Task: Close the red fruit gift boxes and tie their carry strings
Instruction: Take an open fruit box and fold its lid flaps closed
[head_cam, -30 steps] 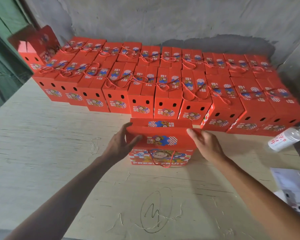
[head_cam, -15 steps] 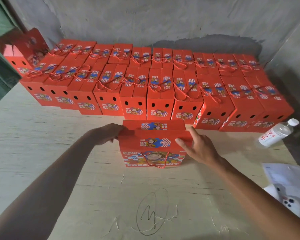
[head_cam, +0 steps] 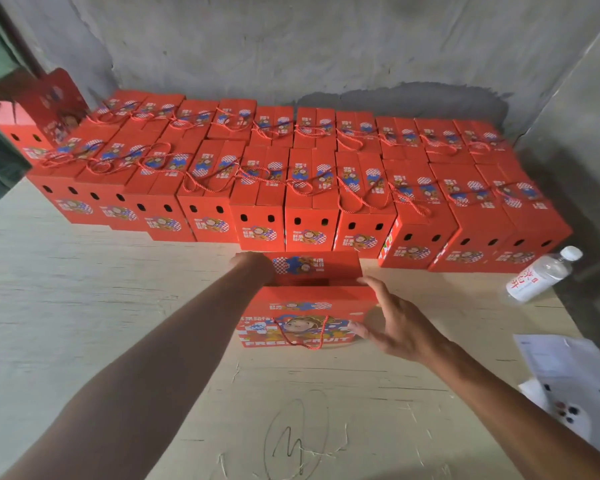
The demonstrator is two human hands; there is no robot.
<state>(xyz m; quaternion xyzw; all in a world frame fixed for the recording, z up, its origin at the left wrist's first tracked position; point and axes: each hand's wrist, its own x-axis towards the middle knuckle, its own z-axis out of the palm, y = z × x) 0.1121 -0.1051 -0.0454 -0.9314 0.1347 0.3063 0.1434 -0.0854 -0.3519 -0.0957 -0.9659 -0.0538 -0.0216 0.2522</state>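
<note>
The right hand (head_cam: 400, 325) lies spread and relaxed against the right end of the red gift box (head_cam: 302, 306), fingertips touching its printed front. Across the box, the left hand (head_cam: 253, 266) reaches to the far flap (head_cam: 314, 265); whether it grasps, I cannot tell. Beyond both stand rows of closed boxes (head_cam: 291, 188).

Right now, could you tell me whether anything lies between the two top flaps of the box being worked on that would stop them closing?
Nothing visible does. The far flap and near flap show only a dark, open gap between them. The left hand is at the far-left corner and the right hand touches the right end, both outside that gap.
</note>
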